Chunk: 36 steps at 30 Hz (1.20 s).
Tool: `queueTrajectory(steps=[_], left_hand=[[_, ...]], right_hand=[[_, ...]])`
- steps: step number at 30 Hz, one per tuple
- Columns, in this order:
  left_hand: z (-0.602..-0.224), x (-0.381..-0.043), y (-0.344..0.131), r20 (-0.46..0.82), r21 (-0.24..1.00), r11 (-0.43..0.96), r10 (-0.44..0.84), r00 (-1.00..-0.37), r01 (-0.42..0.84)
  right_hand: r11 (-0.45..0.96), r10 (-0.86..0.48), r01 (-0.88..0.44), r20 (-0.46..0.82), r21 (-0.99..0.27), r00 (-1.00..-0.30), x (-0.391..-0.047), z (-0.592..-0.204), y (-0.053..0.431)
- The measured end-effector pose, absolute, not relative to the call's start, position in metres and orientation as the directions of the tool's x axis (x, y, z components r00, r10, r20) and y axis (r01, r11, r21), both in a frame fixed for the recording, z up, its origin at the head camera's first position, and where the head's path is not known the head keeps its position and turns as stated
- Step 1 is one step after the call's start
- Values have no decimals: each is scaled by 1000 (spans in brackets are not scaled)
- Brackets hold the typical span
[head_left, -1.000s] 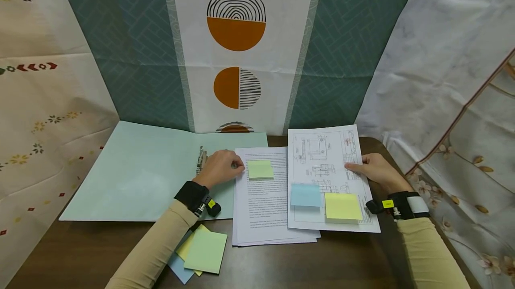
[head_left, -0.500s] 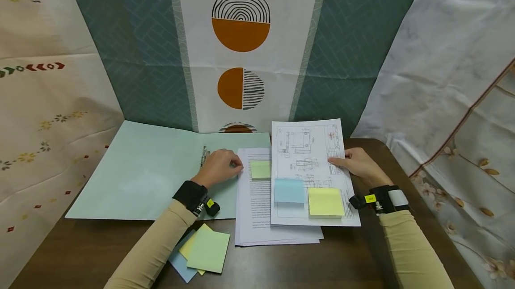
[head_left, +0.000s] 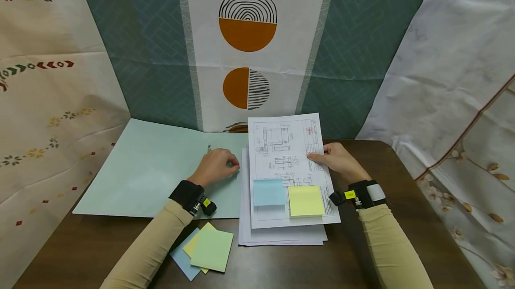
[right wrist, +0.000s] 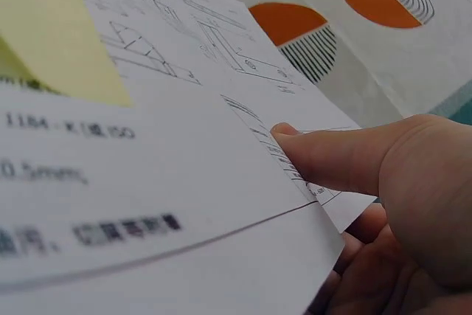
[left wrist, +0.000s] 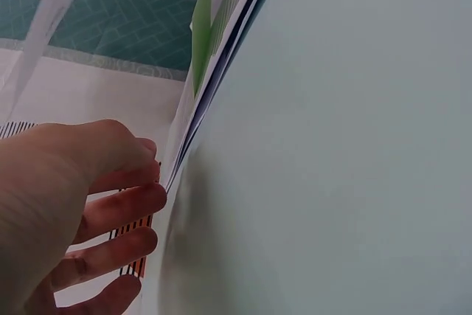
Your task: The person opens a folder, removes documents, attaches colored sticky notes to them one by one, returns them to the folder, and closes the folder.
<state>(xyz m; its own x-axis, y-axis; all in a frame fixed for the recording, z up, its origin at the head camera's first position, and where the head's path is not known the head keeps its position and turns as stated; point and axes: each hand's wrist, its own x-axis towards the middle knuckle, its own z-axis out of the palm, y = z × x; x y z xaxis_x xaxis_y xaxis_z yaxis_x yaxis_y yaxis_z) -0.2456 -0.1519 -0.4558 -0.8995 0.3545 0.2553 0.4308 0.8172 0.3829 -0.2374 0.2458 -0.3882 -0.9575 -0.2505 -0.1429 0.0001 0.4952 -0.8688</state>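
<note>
My right hand (head_left: 342,161) pinches the right edge of a drawing sheet (head_left: 281,146), thumb on top and fingers beneath, as the right wrist view shows. A blue sticky note (head_left: 268,192) and a yellow sticky note (head_left: 306,201) are on its lower part. That sheet lies over or just above a stack of papers (head_left: 287,235), covering most of it. My left hand (head_left: 215,166) is over the pale green open folder (head_left: 161,168), its loosely bent fingertips beside the stack's left edge. In the left wrist view, a green sticky note (left wrist: 200,31) juts from the papers.
Loose blue (head_left: 185,255), yellow (head_left: 192,245) and green sticky notes (head_left: 212,250) overlap on the brown table (head_left: 382,235) near the front. Patterned cloths hang behind and at both sides. A metal clip on the folder is mostly hidden by my left hand.
My right hand has carried the drawing sheet leftward over the text papers, whose green note is now covered in the head view. My left fingertips have drawn slightly off the stack's edge.
</note>
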Motion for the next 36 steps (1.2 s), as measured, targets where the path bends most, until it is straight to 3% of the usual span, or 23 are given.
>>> queueTrajectory(steps=[10, 23, 36], left_hand=[[-454, -244, -155, 233, 395, 821, 346, -909, 413], [-457, -240, -149, 208, 406, 795, 400, -893, 450], [-455, -240, -147, 147, 395, 807, 416, -897, 439]], right_hand=[[519, -255, 27, -186, -854, -949, -239, -406, 228], [679, -168, 53, -225, -732, -960, -236, -443, 206], [681, -210, 32, -238, -731, -948, -234, -442, 200]])
